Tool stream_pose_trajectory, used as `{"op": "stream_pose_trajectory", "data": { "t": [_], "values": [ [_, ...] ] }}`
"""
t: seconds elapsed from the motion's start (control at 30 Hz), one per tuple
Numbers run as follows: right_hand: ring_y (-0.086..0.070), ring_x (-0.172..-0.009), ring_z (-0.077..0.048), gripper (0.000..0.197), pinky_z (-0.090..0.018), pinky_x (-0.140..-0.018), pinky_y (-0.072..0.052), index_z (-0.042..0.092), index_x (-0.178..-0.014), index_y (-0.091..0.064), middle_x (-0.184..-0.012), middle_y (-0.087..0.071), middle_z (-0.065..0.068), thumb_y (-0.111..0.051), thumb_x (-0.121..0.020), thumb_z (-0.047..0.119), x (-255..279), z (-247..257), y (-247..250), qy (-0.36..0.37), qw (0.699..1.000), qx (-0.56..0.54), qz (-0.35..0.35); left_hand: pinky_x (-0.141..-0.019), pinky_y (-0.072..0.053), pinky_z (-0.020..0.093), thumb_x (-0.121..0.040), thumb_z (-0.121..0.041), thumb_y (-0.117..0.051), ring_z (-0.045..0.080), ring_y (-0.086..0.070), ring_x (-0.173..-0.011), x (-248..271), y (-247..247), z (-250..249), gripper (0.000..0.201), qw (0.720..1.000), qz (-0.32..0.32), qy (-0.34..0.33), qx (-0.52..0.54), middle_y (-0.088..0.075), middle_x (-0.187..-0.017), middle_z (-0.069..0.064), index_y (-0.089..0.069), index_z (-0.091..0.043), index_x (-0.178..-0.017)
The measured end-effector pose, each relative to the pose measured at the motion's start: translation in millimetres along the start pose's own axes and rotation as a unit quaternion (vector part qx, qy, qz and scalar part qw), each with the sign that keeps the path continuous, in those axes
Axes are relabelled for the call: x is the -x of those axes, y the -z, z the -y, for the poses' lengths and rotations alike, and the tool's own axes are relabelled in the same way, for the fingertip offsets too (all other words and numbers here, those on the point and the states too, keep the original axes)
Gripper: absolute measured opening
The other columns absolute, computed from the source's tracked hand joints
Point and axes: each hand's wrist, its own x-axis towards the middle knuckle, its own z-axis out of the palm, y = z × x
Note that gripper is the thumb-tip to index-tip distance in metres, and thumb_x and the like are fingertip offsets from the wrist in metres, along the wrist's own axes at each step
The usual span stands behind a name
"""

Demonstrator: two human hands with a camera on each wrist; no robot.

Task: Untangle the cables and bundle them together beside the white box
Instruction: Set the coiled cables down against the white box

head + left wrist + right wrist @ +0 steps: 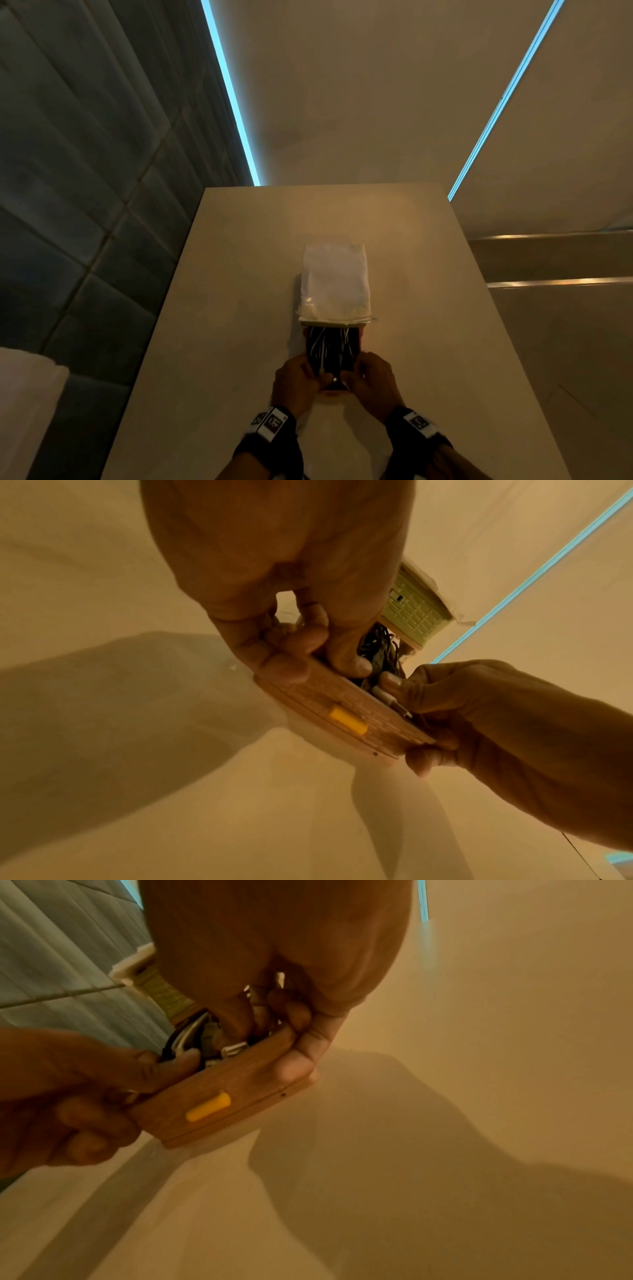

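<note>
The white box (pixel 310 346) lies on the table with its lid (pixel 334 281) flipped back away from me. Tangled black and white cables (pixel 330 349) fill its base. My left hand (pixel 298 377) grips the near left corner of the box (pixel 329 696), fingers outside the wall and thumb inside on the black cables (pixel 375 642). My right hand (pixel 370 380) grips the near right corner of the box (pixel 219 1091), fingers wrapped round the outside. Its thumb lies on a white plug (pixel 387 696) at the rim. A yellow latch (pixel 209 1110) sits on the front wall.
The beige table (pixel 222 308) stretches around the box to left and right. A dark padded wall (pixel 85 171) stands at the left, and drawer fronts with metal strips (pixel 548 260) at the right. A white object (pixel 24 411) shows at the lower left edge.
</note>
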Motion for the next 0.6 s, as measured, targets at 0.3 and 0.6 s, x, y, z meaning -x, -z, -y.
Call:
{"op": "stream_pose_trajectory", "data": {
  "t": [0.3, 0.6],
  "values": [
    [-0.045, -0.068, -0.01, 0.031, -0.017, -0.056, -0.031, 0.027, -0.066, -0.043, -0.079, -0.046, 0.002, -0.067, -0.083, 0.038, 3, -5, 8, 0.042, 0.998, 0.021, 0.037, -0.051, -0.053, 0.032, -0.063, -0.033, -0.086, 0.016, -0.064, -0.061, -3, -3, 3, 0.029, 1.0, -0.017, 0.008, 0.025, -0.061, -0.063, -0.003, -0.061, -0.019, -0.063],
    [-0.042, -0.073, -0.017, 0.01, -0.028, -0.063, -0.031, 0.017, -0.096, -0.049, -0.089, -0.037, 0.005, -0.048, -0.097, 0.027, 7, 0, 12, 0.096, 0.988, 0.097, 0.068, -0.051, -0.051, 0.031, -0.066, -0.031, -0.085, 0.016, -0.062, -0.062, -3, -1, 8, 0.026, 0.999, 0.015, -0.007, 0.05, -0.058, -0.063, -0.001, -0.067, -0.015, -0.078]
  ]
}}
